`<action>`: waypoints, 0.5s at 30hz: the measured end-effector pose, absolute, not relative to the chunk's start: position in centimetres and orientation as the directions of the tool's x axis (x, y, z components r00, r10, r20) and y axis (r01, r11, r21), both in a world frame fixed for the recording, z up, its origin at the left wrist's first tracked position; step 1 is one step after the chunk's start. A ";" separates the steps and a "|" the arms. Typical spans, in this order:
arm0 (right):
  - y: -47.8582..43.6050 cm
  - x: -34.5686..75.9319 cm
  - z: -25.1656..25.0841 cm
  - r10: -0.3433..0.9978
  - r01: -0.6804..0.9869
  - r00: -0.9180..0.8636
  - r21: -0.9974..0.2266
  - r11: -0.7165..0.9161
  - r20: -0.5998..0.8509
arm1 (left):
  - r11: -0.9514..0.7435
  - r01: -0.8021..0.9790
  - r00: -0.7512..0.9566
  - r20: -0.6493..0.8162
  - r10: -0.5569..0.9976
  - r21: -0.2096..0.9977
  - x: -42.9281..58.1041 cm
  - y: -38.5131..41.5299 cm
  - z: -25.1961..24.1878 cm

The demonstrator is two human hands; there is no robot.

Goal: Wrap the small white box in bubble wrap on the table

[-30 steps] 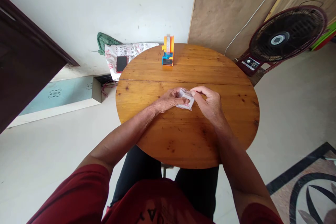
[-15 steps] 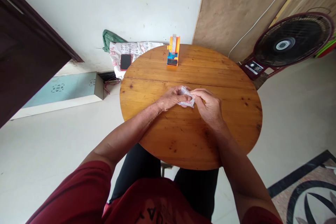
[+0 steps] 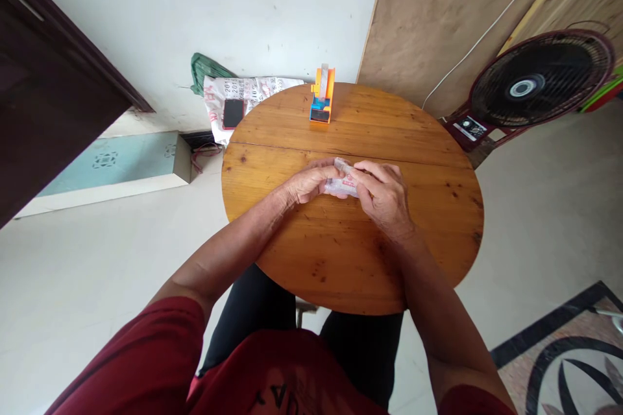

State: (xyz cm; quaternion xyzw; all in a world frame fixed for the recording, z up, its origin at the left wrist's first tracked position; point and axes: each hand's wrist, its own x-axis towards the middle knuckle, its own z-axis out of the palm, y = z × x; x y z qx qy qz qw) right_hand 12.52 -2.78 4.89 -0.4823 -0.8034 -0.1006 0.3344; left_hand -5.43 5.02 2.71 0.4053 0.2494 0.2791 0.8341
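Observation:
Over the middle of the round wooden table [image 3: 316, 246], a small translucent plastic packet [image 3: 346, 185] with reddish print is held between both hands. My left hand [image 3: 314, 180] grips its left side, thumb on top and fingers behind. At the right end, my right hand [image 3: 385, 193] has its bent fingers closed on the packet, with the thumb beneath partly hidden. What the plastic wraps, if anything, cannot be made out. Beyond the hands, an orange and blue tape dispenser [image 3: 322, 94] with a roll of clear tape stands near the table's far edge.
Left of the table's far edge, a phone [image 3: 233, 114] lies on a white printed sack [image 3: 214, 94], beside a green bag [image 3: 207, 71]. A large fan [image 3: 540, 81] stands at the right. A pale blue-topped box [image 3: 131, 159] sits on the floor at left.
My right fingers have shifted from pinching the packet's upper right corner to lying over its right side. My left thumb has drawn back slightly, and more red print shows.

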 end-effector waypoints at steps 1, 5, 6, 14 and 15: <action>-2.8 12.5 4.9 0.707 0.850 -0.325 -0.133 0.509 0.628 | 0.520 -0.270 0.717 -0.191 0.670 0.810 -5.4 5.1 2.6; -2.8 12.5 4.8 0.700 0.857 -0.329 -0.110 0.503 0.634 | 0.516 -0.305 0.705 -0.174 0.687 0.800 -5.5 5.4 2.5; -2.9 12.5 4.8 0.688 0.848 -0.310 -0.136 0.512 0.656 | 0.511 -0.310 0.707 -0.165 0.688 0.801 -5.5 5.4 2.6; -2.9 13.2 4.9 0.790 0.685 -0.069 -0.547 0.482 0.609 | 0.467 -0.333 0.716 -0.102 0.690 0.819 -5.6 5.3 3.0; -2.9 13.0 4.9 0.824 0.683 -0.088 -0.568 0.459 0.559 | 0.458 -0.333 0.717 -0.094 0.691 0.825 -5.5 5.2 3.0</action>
